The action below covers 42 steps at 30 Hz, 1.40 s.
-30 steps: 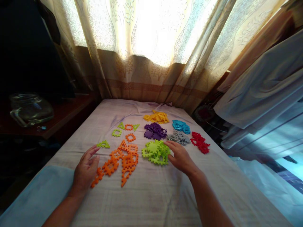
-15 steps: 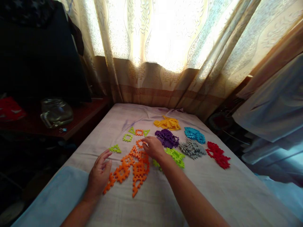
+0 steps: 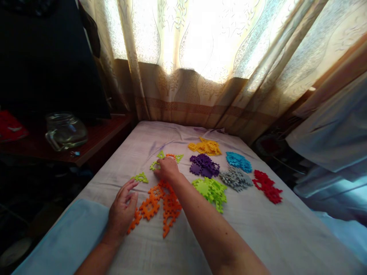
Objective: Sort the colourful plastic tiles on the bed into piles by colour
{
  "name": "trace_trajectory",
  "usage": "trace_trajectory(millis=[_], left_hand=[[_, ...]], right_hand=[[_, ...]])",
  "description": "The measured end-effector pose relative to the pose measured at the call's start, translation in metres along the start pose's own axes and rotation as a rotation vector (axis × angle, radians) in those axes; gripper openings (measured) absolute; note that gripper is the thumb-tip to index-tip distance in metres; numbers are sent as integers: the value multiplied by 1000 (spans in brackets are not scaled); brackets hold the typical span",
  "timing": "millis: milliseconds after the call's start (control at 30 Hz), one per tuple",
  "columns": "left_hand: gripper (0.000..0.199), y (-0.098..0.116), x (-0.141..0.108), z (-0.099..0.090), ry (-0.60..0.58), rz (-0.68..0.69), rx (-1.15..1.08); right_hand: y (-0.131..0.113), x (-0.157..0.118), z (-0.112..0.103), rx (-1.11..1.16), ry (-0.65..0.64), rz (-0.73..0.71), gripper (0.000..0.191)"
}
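My left hand (image 3: 123,208) rests on the sheet with its fingers apart, holding nothing, beside a green triangle piece (image 3: 141,177) and orange pieces (image 3: 149,207). My right hand (image 3: 167,169) reaches over the small layout, its fingertips at a green square piece (image 3: 154,165); the fingers are bent and what lies under them is hidden. Just beyond it show a green triangle (image 3: 161,154), an orange square (image 3: 171,156) and another green triangle (image 3: 179,157). Part of the orange group lies beneath my right wrist.
Piles of yellow (image 3: 205,146), purple (image 3: 204,165), blue (image 3: 239,161), grey (image 3: 235,178), green (image 3: 210,191) and red pieces (image 3: 267,186) lie on the bed sheet (image 3: 243,233). A glass jug (image 3: 66,131) stands on a dark red desk (image 3: 100,139) at left.
My right hand has moved left, from the orange square piece to the green square piece. My left hand has barely moved. The view has shifted slightly.
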<state>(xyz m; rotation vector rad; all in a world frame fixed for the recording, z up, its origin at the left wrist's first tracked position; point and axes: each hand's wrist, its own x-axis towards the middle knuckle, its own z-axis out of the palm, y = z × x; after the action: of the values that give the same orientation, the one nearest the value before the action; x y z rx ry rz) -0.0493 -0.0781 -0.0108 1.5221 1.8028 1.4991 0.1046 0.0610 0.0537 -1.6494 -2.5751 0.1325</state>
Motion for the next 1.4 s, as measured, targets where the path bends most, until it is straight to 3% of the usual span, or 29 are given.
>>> trace_trajectory(millis=[167, 467, 567, 700, 933, 1200, 1400], left_hand=[[40, -2, 1, 0, 2, 2, 15], [40, -1, 4, 0, -2, 7, 25], [40, 4, 4, -1, 1, 8, 24], [40, 7, 4, -2, 5, -8, 31], [42, 2, 5, -1, 6, -14, 9], [41, -5, 2, 0, 6, -12, -8], [37, -5, 0, 1, 3, 6, 9]], right_hand=[[29, -39, -14, 149, 113, 76, 45], [133, -157, -36, 288, 234, 402, 40], [147, -174, -36, 297, 203, 454, 41], [150, -179, -38, 304, 169, 425, 44], [138, -158, -46, 234, 269, 410, 28], [100, -58, -33, 32, 103, 189, 37], [98, 1, -15, -66, -15, 91, 55]])
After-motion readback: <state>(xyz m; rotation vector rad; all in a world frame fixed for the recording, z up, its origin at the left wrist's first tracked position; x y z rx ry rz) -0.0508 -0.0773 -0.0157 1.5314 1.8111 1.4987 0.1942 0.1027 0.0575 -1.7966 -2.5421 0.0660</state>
